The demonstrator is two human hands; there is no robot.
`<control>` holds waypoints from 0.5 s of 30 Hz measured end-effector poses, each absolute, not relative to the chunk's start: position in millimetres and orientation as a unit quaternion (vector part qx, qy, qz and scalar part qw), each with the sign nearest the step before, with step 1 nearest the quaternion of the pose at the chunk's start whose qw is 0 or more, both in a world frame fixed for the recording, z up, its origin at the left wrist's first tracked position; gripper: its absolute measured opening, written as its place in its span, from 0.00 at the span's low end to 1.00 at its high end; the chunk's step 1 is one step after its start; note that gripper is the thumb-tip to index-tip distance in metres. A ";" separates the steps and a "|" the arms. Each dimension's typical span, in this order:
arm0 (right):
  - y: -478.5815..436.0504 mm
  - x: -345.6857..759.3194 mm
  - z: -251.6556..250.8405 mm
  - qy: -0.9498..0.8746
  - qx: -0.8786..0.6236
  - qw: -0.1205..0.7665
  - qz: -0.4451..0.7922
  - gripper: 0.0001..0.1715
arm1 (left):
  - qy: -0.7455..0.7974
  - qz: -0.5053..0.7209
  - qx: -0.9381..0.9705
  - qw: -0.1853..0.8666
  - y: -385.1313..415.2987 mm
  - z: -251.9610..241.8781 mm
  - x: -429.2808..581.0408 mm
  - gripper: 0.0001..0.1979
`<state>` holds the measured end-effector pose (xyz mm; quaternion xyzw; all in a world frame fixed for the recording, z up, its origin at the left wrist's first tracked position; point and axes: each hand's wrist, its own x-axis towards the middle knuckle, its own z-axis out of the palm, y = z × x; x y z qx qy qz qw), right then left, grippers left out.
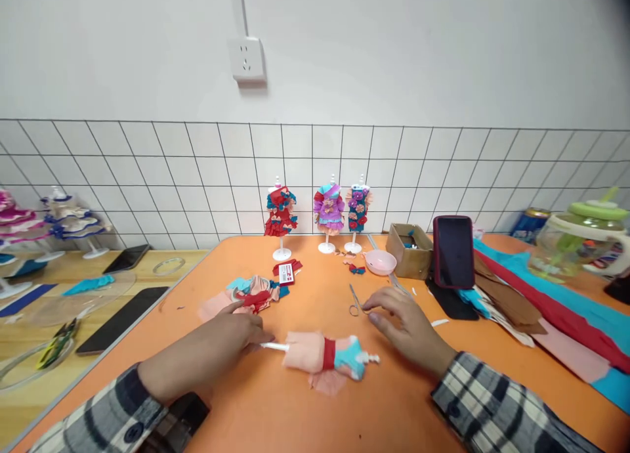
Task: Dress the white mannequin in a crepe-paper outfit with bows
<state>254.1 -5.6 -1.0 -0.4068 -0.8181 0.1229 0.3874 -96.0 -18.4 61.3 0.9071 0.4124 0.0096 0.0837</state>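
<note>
A small dress form [308, 352] lies on its side on the orange table, dressed in peach cloth with a red waistband and a light blue top. Its white rod runs to my left hand [231, 340], whose fingers close around that end; the base is hidden. My right hand [406, 322] hovers low on the other side, fingers curved and apart. Its fingertips are at the handle rings of small scissors [354, 310], seemingly touching one. A scrap of peach cloth [329, 382] spreads under the form. Beyond my left hand sits a heap of colored cloth scraps [256, 294].
Three dressed forms [281, 220] stand along the wall. Nearer are a pink bowl [380, 262], a cardboard box [409, 259] and a propped phone [453, 253]. Cloth strips [566, 328] and a clear jug [566, 249] fill the right side. Pliers [56, 345] lie on the wooden table at left.
</note>
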 end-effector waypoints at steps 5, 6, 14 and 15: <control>-12.1 235.9 4.1 -0.887 -0.351 0.255 0.161 0.08 | 0.419 0.067 0.904 0.051 -34.1 66.9 -75.6 0.10; -12.1 233.9 3.1 -0.893 -0.351 0.235 0.155 0.08 | 0.428 0.117 0.896 0.029 -38.7 71.0 -67.1 0.12; -8.1 231.8 -9.2 -0.906 -0.346 0.201 0.139 0.11 | 0.379 0.070 0.912 0.143 -41.6 67.2 16.2 0.06; -8.1 232.1 -9.5 -0.907 -0.342 0.201 0.141 0.11 | 0.382 0.072 0.908 0.156 -38.0 60.5 18.4 0.06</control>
